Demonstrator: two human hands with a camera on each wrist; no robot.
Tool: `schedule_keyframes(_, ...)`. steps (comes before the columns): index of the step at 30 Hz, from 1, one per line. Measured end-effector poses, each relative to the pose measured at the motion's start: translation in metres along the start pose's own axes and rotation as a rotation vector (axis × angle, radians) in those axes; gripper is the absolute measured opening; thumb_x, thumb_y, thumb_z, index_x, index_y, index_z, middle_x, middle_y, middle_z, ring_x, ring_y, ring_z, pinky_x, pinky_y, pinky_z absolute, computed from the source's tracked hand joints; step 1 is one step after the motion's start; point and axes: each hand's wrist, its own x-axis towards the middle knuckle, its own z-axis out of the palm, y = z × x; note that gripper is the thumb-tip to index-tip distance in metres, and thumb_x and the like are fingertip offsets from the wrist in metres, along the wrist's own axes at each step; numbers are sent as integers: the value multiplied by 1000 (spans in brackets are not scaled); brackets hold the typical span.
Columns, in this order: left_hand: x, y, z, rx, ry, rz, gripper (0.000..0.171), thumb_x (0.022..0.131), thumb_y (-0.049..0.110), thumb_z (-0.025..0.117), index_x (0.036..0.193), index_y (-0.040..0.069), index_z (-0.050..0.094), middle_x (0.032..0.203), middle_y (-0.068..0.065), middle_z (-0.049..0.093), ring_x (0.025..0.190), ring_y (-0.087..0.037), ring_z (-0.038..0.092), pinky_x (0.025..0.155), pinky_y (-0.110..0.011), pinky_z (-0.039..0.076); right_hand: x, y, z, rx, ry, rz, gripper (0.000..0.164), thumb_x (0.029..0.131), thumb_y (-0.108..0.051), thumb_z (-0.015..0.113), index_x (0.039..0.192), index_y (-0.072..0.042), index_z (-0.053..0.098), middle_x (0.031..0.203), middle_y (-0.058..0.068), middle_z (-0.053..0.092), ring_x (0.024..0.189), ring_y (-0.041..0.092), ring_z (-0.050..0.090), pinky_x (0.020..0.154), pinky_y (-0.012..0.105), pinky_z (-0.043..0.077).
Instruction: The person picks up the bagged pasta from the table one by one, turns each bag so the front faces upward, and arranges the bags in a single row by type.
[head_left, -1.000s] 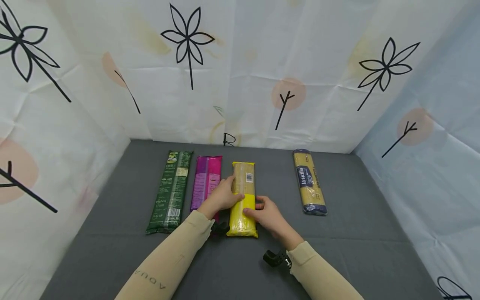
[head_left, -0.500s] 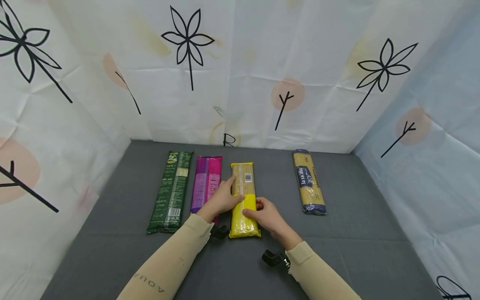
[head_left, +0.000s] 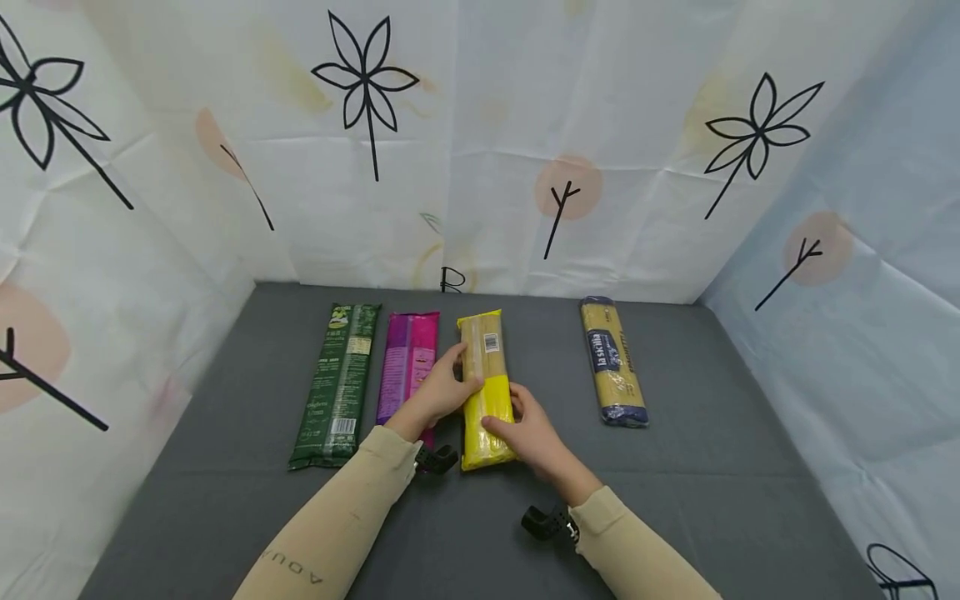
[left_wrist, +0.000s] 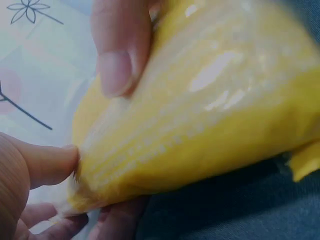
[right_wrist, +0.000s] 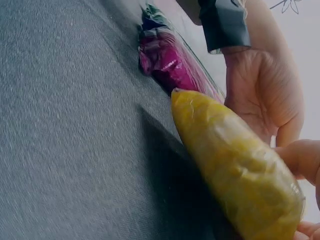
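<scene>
Both hands hold a yellow and clear packet of spaghetti [head_left: 495,398], which has a barcode near its far end. My left hand [head_left: 438,390] grips its left side, thumb on top. On the right side, nearer the front end, my right hand [head_left: 534,429] pinches it with the thumb above. A dark shadow under the packet [right_wrist: 230,160] in the right wrist view shows it raised off the grey cloth. The yellow wrapper [left_wrist: 225,115] fills much of the left wrist view, with fingers at its edge. Fingertips beneath the packet are partly hidden.
Left of the hands lie a magenta and purple packet [head_left: 408,367], partly behind my left hand, and a green packet [head_left: 337,383]. A pasta packet with blue ends [head_left: 613,362] lies at right. A printed white curtain [head_left: 487,200] borders the grey tabletop [head_left: 697,417].
The yellow spaghetti packet has risen from the tabletop between both hands. Its far end has shifted slightly left and it tilts a little. The other packets lie where they were.
</scene>
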Motion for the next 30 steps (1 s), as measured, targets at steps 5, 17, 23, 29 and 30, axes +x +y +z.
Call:
schedule_keyframes(5, -4, 11, 1, 53, 49, 95, 75, 93, 22, 67, 154, 18, 25, 141, -11, 42, 106, -26, 57, 75, -35, 56, 2, -5, -5, -52, 74, -77, 70, 91, -13, 69, 148, -14, 29, 139, 9, 48, 109, 26, 59, 83, 42, 54)
schedule_keyframes(17, -20, 41, -7, -226, 24, 168, 67, 95, 29, 64, 153, 26, 30, 131, -12, 48, 99, -27, 65, 75, -43, 56, -11, -40, -18, -543, 231, -304, 68, 88, -12, 71, 146, -22, 37, 129, 8, 57, 98, 24, 62, 73, 40, 55)
schedule_keyframes(23, -24, 48, -9, -426, -17, 97, 68, 92, 38, 66, 151, 28, 33, 125, -15, 47, 109, -31, 60, 82, -48, 53, -14, -45, -17, -847, 317, -435, 67, 86, -10, 73, 145, -17, 42, 123, 9, 61, 94, 23, 62, 73, 42, 53)
schedule_keyframes(29, -27, 52, -9, -587, -45, 58, 67, 93, 39, 65, 150, 25, 34, 135, -13, 47, 115, -34, 57, 86, -50, 51, -15, -43, -16, -1089, 410, -655, 67, 80, -5, 77, 140, -14, 49, 114, 7, 66, 85, 25, 62, 59, 41, 54)
schedule_keyframes(30, -26, 52, -9, -603, -48, 58, 68, 93, 38, 65, 151, 24, 33, 136, -12, 47, 115, -35, 57, 86, -50, 51, -14, -43, -16, -1122, 424, -696, 66, 79, -3, 77, 138, -13, 50, 112, 7, 67, 85, 25, 63, 57, 40, 54)
